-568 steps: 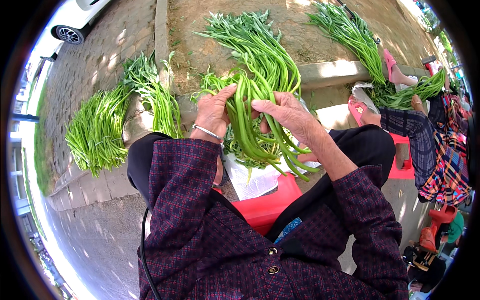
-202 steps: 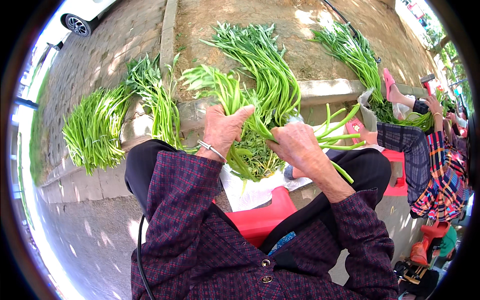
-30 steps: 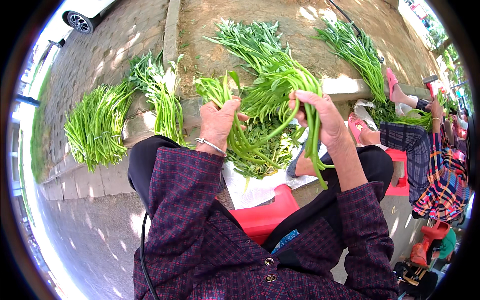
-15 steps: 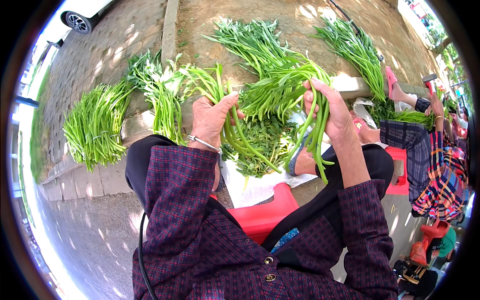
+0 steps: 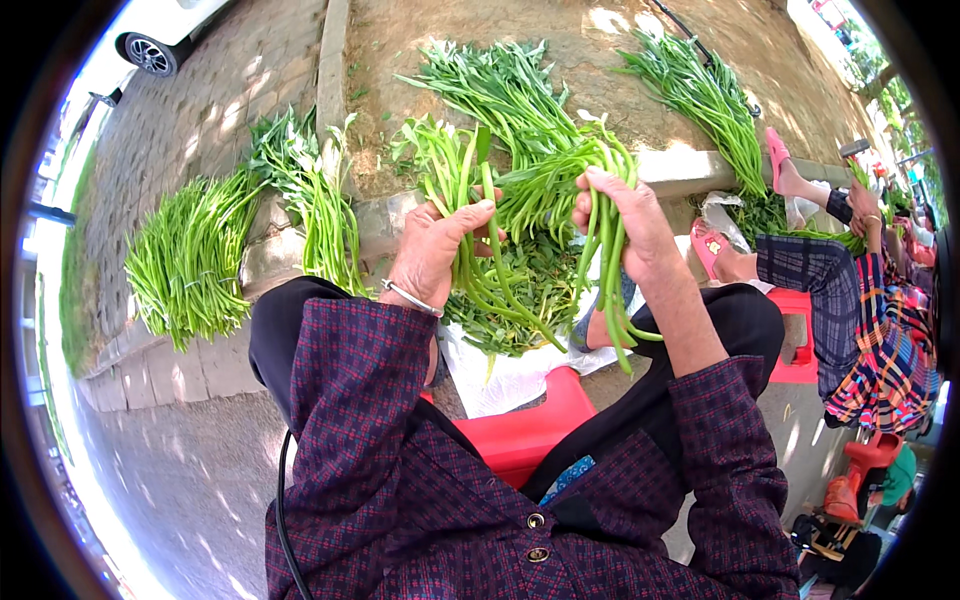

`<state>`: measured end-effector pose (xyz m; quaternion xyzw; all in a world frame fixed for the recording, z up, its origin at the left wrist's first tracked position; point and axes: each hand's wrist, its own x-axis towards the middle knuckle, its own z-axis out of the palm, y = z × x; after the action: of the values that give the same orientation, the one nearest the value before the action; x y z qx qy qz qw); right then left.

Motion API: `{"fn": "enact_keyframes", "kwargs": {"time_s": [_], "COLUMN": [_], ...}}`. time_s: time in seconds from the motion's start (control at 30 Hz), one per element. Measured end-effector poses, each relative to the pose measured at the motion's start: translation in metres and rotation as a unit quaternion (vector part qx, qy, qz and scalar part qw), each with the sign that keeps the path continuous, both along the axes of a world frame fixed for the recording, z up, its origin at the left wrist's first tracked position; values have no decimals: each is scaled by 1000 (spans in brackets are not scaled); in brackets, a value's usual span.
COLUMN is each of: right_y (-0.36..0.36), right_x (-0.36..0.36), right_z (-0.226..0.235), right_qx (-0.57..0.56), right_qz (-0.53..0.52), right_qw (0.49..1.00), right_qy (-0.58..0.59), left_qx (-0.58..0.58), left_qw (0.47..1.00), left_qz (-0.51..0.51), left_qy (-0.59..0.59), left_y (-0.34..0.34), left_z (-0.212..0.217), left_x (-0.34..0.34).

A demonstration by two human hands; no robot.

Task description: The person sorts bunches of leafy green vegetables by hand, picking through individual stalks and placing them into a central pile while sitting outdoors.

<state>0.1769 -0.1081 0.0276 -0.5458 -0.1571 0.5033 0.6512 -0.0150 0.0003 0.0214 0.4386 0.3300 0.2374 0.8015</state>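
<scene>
Left hand (image 5: 440, 245), with a pale metal bracelet (image 5: 412, 299) at its wrist, is wrapped round one clutch of green stalks (image 5: 467, 272), thumb laid along the near side. Stems and leafy ends poke up above the fist, and more stems dangle below it to the right. Just beside it, right hand (image 5: 640, 225) grips a second clutch of stems (image 5: 603, 265), pinched between thumb and curled fingers, the ends drooping toward the right knee. Where that clutch meets the big bundle (image 5: 510, 90) behind, I can't tell one from the other.

Under the hands, a heap of loose leaves (image 5: 510, 325) lies on white plastic sheeting (image 5: 492, 387), and a red stool (image 5: 530, 420) shows between the person's thighs. Checked sleeves (image 5: 360, 345) cover both forearms. Beyond the knees, the big bundle leans over the kerb (image 5: 685, 168) onto bare ground. Off to the left sit a leafy bunch (image 5: 322, 205) and, next to it, a thick tied sheaf (image 5: 195, 255).

Over to the right, another leafy pile (image 5: 705, 115) lies near a co-worker in pink slippers (image 5: 706, 248) and plaid trousers (image 5: 812, 275). Far up on the left, a white car (image 5: 175, 18) is parked on the paving (image 5: 225, 85).
</scene>
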Motion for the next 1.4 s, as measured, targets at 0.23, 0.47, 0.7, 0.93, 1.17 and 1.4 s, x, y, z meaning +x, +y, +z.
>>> {"fn": "enact_keyframes", "kwargs": {"time_s": [0.23, 0.47, 0.7, 0.93, 1.17, 1.4], "right_y": [4, 3, 2, -2, -5, -7], "right_x": [-29, -35, -33, -15, -2, 7], "right_z": [0, 1, 7, 7, 12, 13], "right_qx": [1, -17, -37, -15, 14, 19], "right_qz": [30, 80, 92, 50, 87, 92], "right_qw": [1000, 996, 995, 998, 996, 993], "right_qy": [-9, -24, 2, 32, 31, 74], "left_qx": [108, 170, 137, 82, 55, 1], "left_qw": [992, 981, 987, 989, 983, 995], "left_qz": [-60, -86, -76, 114, 166, 104], "left_qy": [31, 41, 38, 45, 46, 3], "left_y": [-9, -15, -16, 3, 8, 6], "left_z": [5, 4, 2, -3, -6, 1], "left_x": [7, 13, 13, 3, 1, 1]}}
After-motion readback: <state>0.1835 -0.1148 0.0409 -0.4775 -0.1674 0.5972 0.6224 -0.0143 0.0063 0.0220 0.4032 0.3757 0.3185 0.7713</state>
